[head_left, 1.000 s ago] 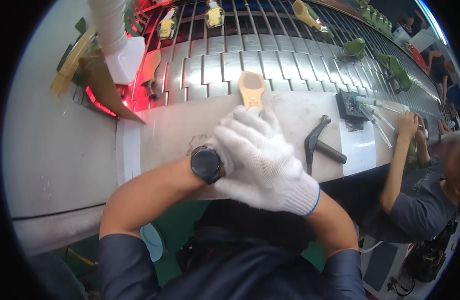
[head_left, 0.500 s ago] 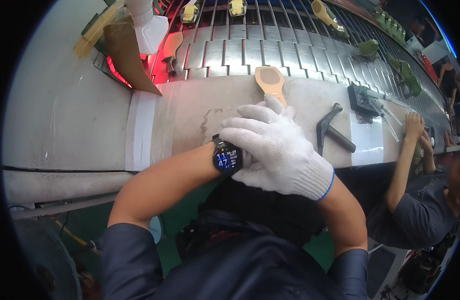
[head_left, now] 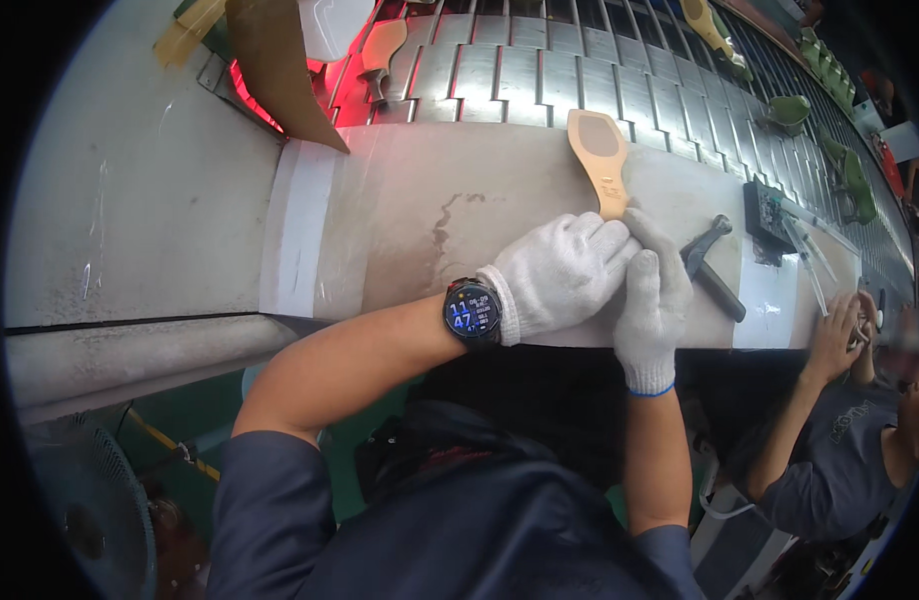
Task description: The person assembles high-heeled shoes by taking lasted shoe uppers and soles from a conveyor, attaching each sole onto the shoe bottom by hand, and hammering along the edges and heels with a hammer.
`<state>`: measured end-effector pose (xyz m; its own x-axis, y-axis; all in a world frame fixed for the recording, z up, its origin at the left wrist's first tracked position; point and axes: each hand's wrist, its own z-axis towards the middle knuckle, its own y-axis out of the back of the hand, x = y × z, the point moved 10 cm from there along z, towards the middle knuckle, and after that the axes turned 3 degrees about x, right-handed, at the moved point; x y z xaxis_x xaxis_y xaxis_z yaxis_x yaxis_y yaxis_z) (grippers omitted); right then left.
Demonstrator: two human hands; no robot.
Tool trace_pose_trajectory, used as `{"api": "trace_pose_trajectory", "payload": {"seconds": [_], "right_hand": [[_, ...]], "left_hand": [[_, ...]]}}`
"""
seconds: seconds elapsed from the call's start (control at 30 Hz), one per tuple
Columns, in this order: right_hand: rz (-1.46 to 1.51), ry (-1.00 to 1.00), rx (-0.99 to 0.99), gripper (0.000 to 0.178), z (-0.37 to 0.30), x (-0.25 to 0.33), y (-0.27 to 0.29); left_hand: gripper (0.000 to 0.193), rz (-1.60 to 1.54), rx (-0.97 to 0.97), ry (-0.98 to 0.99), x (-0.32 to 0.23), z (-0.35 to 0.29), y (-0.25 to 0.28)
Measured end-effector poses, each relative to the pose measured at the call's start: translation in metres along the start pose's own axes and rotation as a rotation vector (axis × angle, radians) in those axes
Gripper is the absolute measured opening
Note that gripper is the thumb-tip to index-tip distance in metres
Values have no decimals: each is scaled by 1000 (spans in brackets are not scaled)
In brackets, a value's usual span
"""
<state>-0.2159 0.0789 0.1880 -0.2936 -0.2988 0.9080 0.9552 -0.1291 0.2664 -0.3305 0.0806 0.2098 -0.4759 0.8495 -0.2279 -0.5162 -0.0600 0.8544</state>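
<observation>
Both hands wear white knitted gloves and meet at the near end of a tan sole-shaped piece (head_left: 600,165). That piece lies on the bench, wide end away from me, with a greyish oval on it; its near end is hidden by the gloves. My left hand (head_left: 565,275) is palm down, watch at the wrist, with loosely bent fingers pointing right. My right hand (head_left: 660,305) stands beside it, blue cuff edge nearest me, fingers stretched forward and thumb apart. Nothing shows in either hand. A black-handled hammer (head_left: 715,275) rests just right of my right hand.
Beyond the bench (head_left: 410,190) runs a slatted metal conveyor (head_left: 540,70), carrying a tan shoe form (head_left: 383,50) and green ones (head_left: 788,112). A brown flap (head_left: 290,80) hangs at left. A dark box (head_left: 770,222) with syringes stands at right, near a co-worker's hands (head_left: 845,330).
My right hand has come off the back of my left hand and wrist and moved right. The left glove is now in full view. The whole view has shifted slightly.
</observation>
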Motion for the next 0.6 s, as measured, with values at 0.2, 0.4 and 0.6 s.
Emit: {"api": "trace_pose_trajectory", "payload": {"seconds": [0.2,0.4,0.6], "right_hand": [[-78,126,183,58,18,15,-12],[-440,115,131,44,48,18,-44],[-512,100,114,33,36,15,-12]], "left_hand": [[40,-214,-168,47,19,-15,31],[34,-166,-325,265,124,7,66],[83,-9,-118,932,346,81,14]]}}
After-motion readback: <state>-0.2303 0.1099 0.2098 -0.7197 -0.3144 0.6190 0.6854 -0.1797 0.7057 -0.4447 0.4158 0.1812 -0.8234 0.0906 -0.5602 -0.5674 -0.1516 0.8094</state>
